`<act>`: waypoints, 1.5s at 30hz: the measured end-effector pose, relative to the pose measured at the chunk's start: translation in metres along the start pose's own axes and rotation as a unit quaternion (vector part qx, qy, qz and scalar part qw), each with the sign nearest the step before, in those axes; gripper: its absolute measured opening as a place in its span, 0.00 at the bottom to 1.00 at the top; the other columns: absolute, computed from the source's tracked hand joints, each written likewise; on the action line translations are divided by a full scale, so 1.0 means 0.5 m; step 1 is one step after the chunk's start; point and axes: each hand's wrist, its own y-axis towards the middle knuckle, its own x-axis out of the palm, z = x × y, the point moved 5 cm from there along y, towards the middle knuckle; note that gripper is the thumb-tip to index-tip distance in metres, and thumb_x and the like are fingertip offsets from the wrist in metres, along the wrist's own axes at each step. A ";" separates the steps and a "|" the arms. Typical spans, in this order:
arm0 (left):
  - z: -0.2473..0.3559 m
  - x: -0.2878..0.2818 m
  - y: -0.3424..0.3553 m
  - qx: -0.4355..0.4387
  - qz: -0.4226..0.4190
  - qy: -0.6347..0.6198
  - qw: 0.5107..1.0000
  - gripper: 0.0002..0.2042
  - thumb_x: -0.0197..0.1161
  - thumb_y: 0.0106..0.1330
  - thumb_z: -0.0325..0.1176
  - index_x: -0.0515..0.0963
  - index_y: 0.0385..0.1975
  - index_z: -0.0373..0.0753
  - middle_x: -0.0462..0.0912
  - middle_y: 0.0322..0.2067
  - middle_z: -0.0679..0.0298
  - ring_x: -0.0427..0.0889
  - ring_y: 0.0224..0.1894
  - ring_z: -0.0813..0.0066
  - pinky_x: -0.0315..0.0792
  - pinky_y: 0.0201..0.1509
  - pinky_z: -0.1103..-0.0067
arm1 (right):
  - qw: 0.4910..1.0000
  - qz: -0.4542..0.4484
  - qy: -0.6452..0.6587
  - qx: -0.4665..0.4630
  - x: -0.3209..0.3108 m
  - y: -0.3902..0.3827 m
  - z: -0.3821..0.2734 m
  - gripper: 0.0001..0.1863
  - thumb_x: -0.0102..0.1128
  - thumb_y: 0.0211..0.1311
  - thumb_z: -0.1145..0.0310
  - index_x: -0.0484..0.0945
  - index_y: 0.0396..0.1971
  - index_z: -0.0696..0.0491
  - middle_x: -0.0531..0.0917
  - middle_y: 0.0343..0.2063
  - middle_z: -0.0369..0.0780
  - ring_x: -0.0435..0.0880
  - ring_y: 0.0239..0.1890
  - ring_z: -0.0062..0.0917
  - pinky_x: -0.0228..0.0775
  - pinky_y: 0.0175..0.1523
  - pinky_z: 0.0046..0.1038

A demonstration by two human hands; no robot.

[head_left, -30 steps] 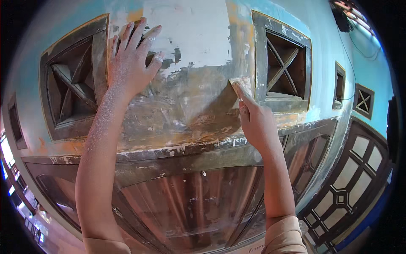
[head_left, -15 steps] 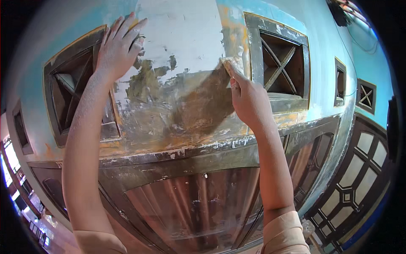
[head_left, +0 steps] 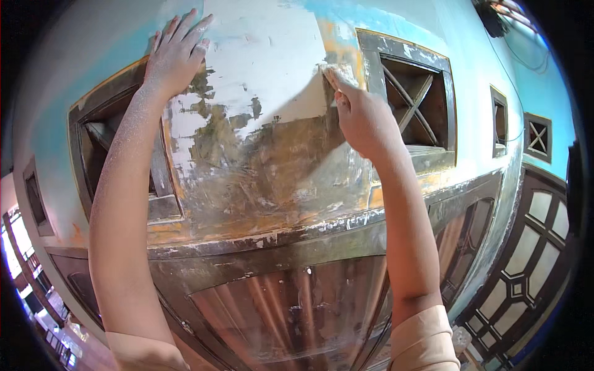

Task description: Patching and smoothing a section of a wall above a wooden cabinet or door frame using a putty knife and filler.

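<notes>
Both my arms are raised against a patchy wall, where a broad white putty layer (head_left: 266,55) lies over brown, scraped-looking surface (head_left: 260,167). My left hand (head_left: 173,59) rests on the wall at the putty's left side, fingers spread, dusted with white powder. In my right hand (head_left: 365,120) is a putty knife (head_left: 346,73) with a whitish, putty-smeared blade, pressed at the putty's right edge. My fingers hide most of its handle. The thumb lies along the near side of the tool.
Dark-framed vents with crossed bars stand on either side: a left vent (head_left: 111,142) and a right vent (head_left: 416,102). A wooden ledge (head_left: 272,238) runs below, above curtained glass panels (head_left: 291,309). At far right is a panelled door (head_left: 526,266); a cable (head_left: 513,68) hangs above.
My right hand and the putty knife have moved up along the putty's right edge. My left hand has shifted slightly upward on the wall. The view has tilted up a little.
</notes>
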 end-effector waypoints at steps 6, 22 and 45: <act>-0.043 0.034 0.047 0.015 0.004 -0.002 1.000 0.26 0.43 0.79 0.48 0.57 0.77 0.65 0.52 0.79 0.68 0.49 0.81 0.59 0.42 0.82 0.52 | 0.999 0.029 -0.007 -0.037 -0.009 0.049 0.006 0.24 0.46 0.74 0.67 0.74 0.68 0.43 0.86 0.37 0.53 0.87 0.33 0.47 0.77 0.42 0.43; -0.047 0.032 0.064 0.032 0.037 0.043 0.998 0.27 0.43 0.80 0.49 0.56 0.77 0.66 0.53 0.79 0.68 0.51 0.80 0.58 0.46 0.81 0.52 | 0.998 -0.006 0.064 -0.002 -0.044 0.128 -0.041 0.27 0.43 0.74 0.70 0.71 0.71 0.42 0.80 0.19 0.48 0.71 0.08 0.31 0.69 0.17 0.36; -0.043 0.026 0.072 0.016 0.019 0.013 1.000 0.24 0.37 0.81 0.52 0.58 0.76 0.71 0.53 0.79 0.71 0.50 0.81 0.64 0.43 0.83 0.56 | 0.998 -0.011 0.062 -0.023 -0.047 0.291 -0.013 0.26 0.41 0.79 0.66 0.68 0.73 0.33 0.68 0.12 0.37 0.58 0.06 0.21 0.51 0.12 0.30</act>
